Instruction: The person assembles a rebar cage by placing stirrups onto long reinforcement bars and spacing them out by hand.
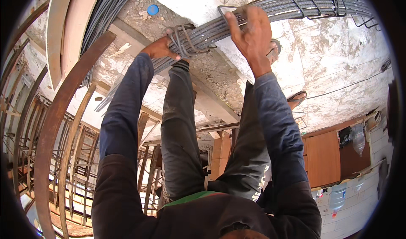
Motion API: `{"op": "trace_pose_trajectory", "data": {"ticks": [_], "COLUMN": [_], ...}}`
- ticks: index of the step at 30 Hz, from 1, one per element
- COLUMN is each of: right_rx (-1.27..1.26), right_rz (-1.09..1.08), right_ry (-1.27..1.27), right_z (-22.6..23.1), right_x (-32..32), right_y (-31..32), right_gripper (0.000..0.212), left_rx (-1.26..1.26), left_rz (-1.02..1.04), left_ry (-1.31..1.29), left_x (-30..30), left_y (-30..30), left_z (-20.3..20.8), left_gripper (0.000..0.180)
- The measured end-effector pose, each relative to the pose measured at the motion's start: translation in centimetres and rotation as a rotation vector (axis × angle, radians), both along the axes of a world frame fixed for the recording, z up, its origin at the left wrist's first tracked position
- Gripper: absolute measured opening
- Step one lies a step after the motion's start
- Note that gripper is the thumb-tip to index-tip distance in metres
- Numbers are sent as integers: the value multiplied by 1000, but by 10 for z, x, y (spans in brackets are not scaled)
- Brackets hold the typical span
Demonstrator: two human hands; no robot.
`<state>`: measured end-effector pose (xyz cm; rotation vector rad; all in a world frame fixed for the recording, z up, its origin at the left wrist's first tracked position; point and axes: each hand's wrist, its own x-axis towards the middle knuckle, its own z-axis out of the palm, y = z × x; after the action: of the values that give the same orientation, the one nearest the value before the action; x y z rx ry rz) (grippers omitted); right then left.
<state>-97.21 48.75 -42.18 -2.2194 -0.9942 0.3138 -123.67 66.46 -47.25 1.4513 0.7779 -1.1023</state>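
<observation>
While grasping rebar (215,30) at eleven o'clock with left hand (160,48), spans it at one with right hand (252,32), cannot confirm finger closure; shows stirrups (188,38) already around it, apparently not yet evenly spaced.

Building site: rebar (277,10), wooden poles (70,146).

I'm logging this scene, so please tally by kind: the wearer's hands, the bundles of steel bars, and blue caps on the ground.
Hands: 2 (left hand, right hand)
Steel bar bundles: 2 (bundle under the hands, bundle at upper left)
Blue caps: 1 (blue cap)
Total: 5
</observation>
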Motion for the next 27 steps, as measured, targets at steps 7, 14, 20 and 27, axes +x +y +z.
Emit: {"op": "trace_pose_trajectory", "data": {"ticks": [7,14,20,27], "right_rx": [-387,-724,-783,-831], "right_rz": [345,439,435,335], "right_ry": [9,61,79,69], "right_z": [-5,-1,-1,-2], "right_x": [-37,-52,-48,-21], "right_y": [167,202,205,198], "right_gripper": [107,113,113,113], "left_rx": [-473,-226,-283,-229], "left_rz": [138,-64,-16,-45], "left_ry": [114,-41,-81,-116], "left_x": [6,6,1,5], "left_y": [5,10,6,4], "left_z": [-29,-9,-16,-8], "left_gripper": [63,68,68,56]}}
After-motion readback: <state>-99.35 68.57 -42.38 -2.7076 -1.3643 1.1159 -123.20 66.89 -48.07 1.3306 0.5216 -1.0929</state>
